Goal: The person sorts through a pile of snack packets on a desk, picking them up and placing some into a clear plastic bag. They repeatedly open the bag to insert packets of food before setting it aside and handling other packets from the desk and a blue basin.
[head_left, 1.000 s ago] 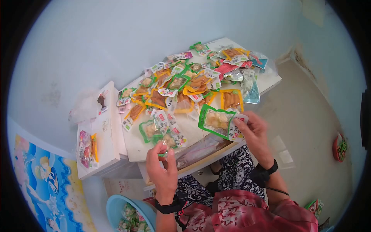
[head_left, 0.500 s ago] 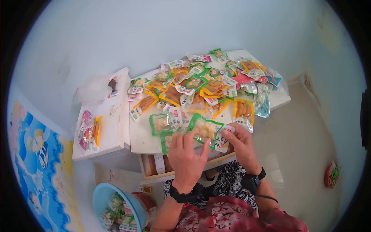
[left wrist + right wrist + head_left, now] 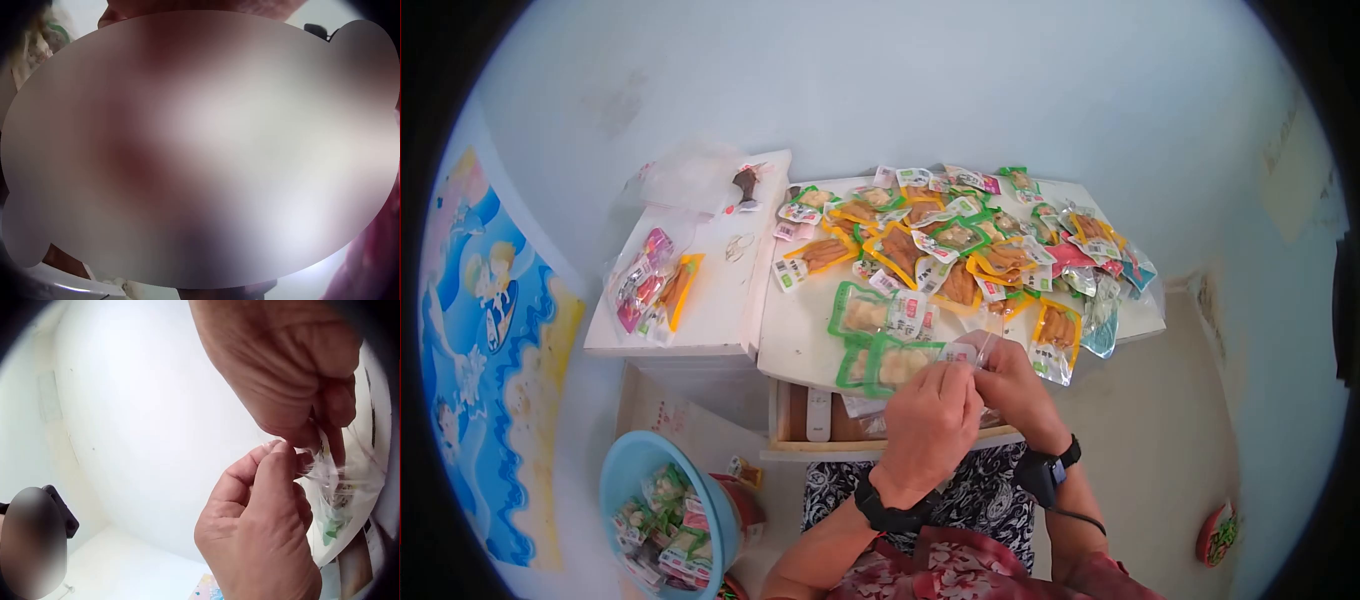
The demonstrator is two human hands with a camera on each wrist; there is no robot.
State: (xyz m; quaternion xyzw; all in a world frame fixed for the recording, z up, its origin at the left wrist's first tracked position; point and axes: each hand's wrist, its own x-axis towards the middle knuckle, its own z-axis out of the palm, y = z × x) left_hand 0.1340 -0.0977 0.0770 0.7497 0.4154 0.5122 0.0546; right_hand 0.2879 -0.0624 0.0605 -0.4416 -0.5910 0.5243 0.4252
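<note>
Both hands meet at the front edge of the white table. My left hand (image 3: 930,430) has its fingers curled at the clear plastic end of a green-edged packet (image 3: 903,367), touching my right hand (image 3: 1018,388), which pinches the same end. From the right wrist view, the left hand (image 3: 259,525) pinches thin clear plastic (image 3: 325,472) beside the right hand (image 3: 287,369). Two similar green-edged packets, one of them the upper packet (image 3: 865,314), lie behind and beside the held one. The left wrist view is mostly blurred.
Many food packets, such as a yellow-edged one (image 3: 1056,338), pile across the table (image 3: 800,345). A side table (image 3: 730,285) holds bagged packets (image 3: 645,283). Below are an open drawer (image 3: 785,425) and a blue tub (image 3: 722,520) of packets; a red bowl (image 3: 1206,545) sits on the floor.
My left hand has moved from the green-edged packet's near side to its clear end, against my right hand. The packet now overlaps the lower packet on the table. The head view has shifted.
</note>
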